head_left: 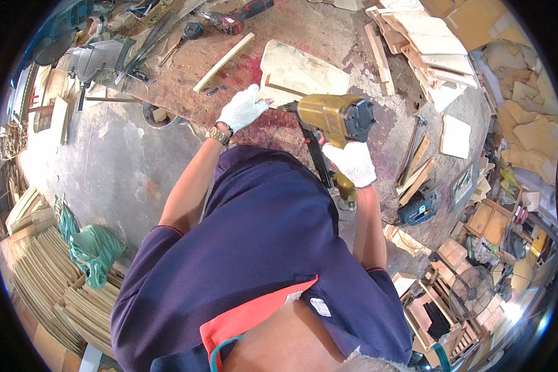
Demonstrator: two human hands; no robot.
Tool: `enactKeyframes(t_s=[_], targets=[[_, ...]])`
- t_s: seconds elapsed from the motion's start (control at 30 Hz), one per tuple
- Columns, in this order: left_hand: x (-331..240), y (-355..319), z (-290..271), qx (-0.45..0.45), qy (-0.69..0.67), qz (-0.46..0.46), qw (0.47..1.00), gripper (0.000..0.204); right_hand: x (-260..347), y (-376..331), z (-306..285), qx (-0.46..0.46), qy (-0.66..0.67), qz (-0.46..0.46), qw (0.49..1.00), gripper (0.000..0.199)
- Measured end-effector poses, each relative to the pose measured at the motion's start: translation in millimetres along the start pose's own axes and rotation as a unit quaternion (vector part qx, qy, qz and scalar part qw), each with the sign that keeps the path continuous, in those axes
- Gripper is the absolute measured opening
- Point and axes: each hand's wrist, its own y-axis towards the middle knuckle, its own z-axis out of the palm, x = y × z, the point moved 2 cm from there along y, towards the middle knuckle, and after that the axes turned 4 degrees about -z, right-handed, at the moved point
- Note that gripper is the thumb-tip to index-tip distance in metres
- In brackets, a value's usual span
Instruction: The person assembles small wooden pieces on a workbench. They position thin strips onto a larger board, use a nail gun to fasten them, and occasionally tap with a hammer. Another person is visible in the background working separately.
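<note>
**Nail gun (330,116) in right hand (353,163), over board's (304,65) near edge**

Probably heavy and rigid; best held by the handle, right fingers wrapped round it. Left hand (243,110) at the near-left corner, fingers bent, hold impossible to tell. Farther left, a tin (146,114) (apparently with pale scraps (160,115) inside).

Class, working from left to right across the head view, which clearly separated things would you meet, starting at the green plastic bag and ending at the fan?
Green plastic bag → gloved left hand → yellowish nail gun → blue power tool → fan.
</note>
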Motion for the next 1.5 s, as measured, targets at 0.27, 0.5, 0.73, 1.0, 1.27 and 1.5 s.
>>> enactKeyframes(t_s=[0.27, 0.5, 0.73, 1.0, 1.27, 1.5], targets=[[-66, -37, -101, -0.065, 0.006, 0.065, 0.996, 0.043, -69, -7, -42, -0.217, -0.251, 0.015, 0.943, 0.028], [-144, -15, -122, -0.112, 0.035, 0.312, 0.943, 0.034, -131, -10, -22, -0.340, -0.329, 0.125, 0.872, 0.077], [-124, 96, -5, 0.109, 0.075, 0.297, 0.945, 0.018, -179, -37, -26, -0.401, -0.250, 0.030, 0.881, 0.053], [-104, 141, 32, 0.063, 0.189, 0.249, 0.948, 0.051, -301, -130, -121, -0.591, -0.346, 0.403, 0.607, 0.025], [-26, 66, 11, -0.063, 0.019, 0.197, 0.978, 0.049, -350, -148, -144, -0.448, -0.315, 0.433, 0.716, 0.027], [83, -19, -5, -0.246, -0.109, 0.025, 0.963, 0.042, -231, -59, -105, -0.415, 0.116, 0.063, 0.900, 0.013]])
